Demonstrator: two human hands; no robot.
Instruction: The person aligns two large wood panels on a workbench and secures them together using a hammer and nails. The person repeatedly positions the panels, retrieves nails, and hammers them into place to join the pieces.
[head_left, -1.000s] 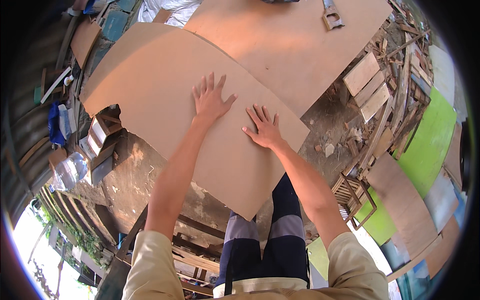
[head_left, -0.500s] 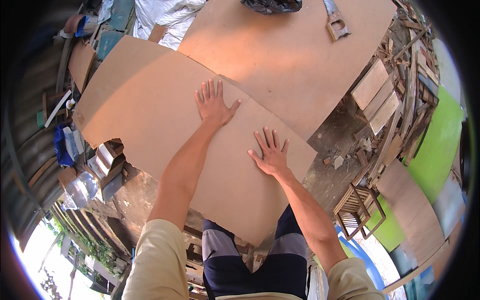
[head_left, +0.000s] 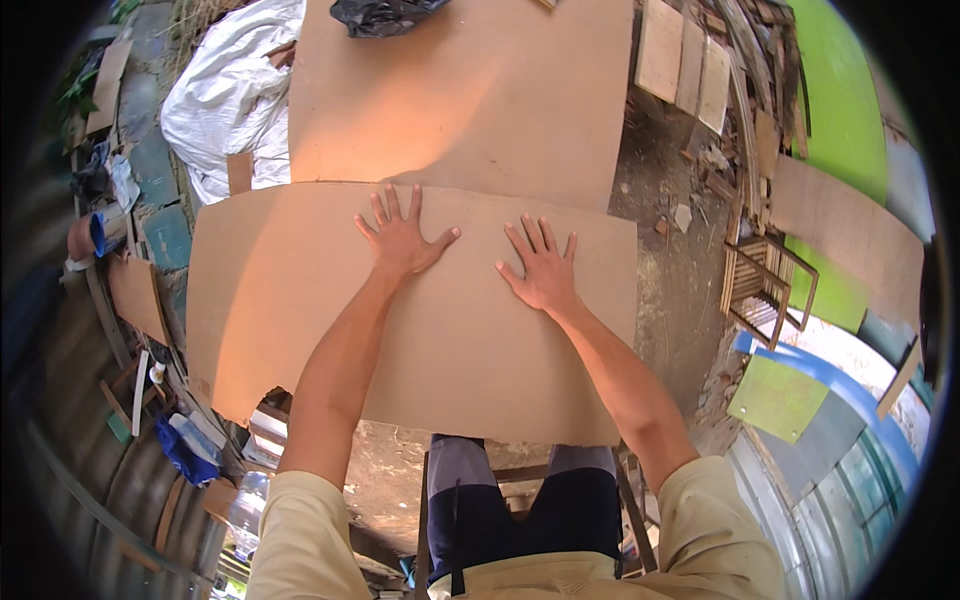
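A thin brown board (head_left: 490, 370) lies across in front of me, with a ragged notch in its near left edge. My left hand (head_left: 402, 245) is pressed flat on it, fingers spread, fingertips at the board's far edge. To the right, my right hand (head_left: 545, 278) also lies flat on the same board with its fingers apart. Neither hand holds anything. Beyond, a second brown board (head_left: 540, 110) meets or slightly underlies the far edge of the first; which of these I cannot tell.
A black plastic bag (head_left: 388, 14) rests on the far board. At left is a white sack (head_left: 235, 95). Wooden planks (head_left: 690, 65) and scrap wood lie at far right, near a small slatted wooden rack (head_left: 760, 285). A clear plastic bottle (head_left: 247, 510) stands at lower left.
My view has turned, so the boards' edges now run nearly level and upright instead of slanting. The saw has almost left the top of the view. Both hands stay flat on the near board.
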